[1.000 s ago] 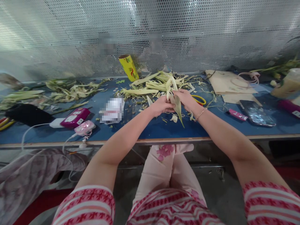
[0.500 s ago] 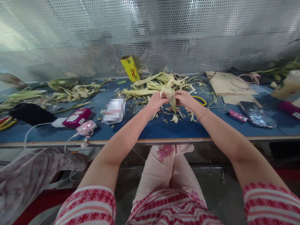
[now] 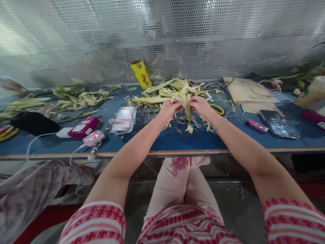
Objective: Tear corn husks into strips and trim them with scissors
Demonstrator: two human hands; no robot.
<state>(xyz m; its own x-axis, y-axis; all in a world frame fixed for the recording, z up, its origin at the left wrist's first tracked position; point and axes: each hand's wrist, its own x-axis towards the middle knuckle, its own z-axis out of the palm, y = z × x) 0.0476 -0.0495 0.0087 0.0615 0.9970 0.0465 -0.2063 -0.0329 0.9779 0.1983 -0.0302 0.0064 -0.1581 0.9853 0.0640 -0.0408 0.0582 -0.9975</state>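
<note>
Your left hand [image 3: 174,107] is narrow, its fingers curled and its fingertips pinching the left side of a leaf [image 3: 187,109]. Your right hand [image 3: 200,105] is likewise narrow, thumb and fingers drawn together at the leaf's right side. The exact grip under the fingers is hidden on both sides.

The leaf lies between your two hands, to the right of the left one and to the left of the right one. Its long axis runs far to near, across the line joining your hands, with the pointed tip hanging toward the near edge of the table [image 3: 162,144]. Neither hand is plainly the nearer; both touch it. At its far end the leaf overlaps the pile [image 3: 154,99] in view; whether they touch, you cannot tell from this angle.

Scraps [image 3: 189,128] lie just near of the tip. A yellow loop [image 3: 218,109] lies just right of your right hand, partly covered by it. A yellow tube [image 3: 141,74] leans at the far side, beyond the pile. A white packet [image 3: 123,120] lies left of your left hand, apart from it.
</note>
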